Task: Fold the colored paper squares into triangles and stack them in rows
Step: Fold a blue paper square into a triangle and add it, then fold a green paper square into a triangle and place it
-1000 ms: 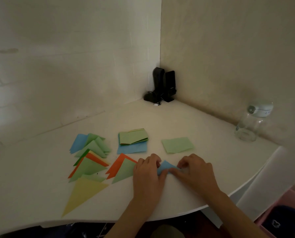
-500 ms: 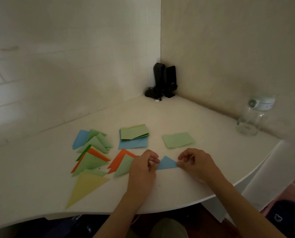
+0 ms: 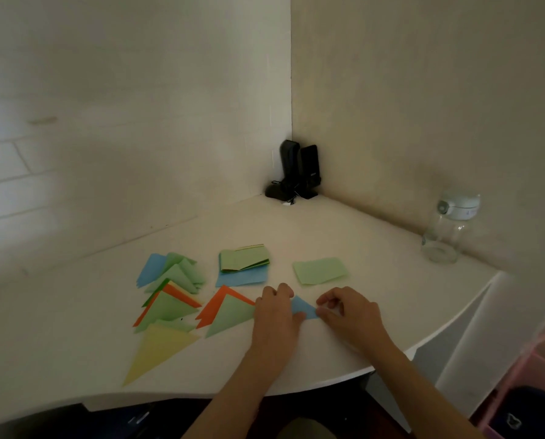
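A white corner desk [image 3: 344, 236] meets pale walls. Near its front edge, both forearms reach in from below. The left hand [image 3: 275, 315], palm down with fingers curled, holds the left side of a small blue paper triangle [image 3: 302, 308]; the right hand [image 3: 347, 310] pinches its right tip. Folded triangles [image 3: 169, 302] lie to the left.
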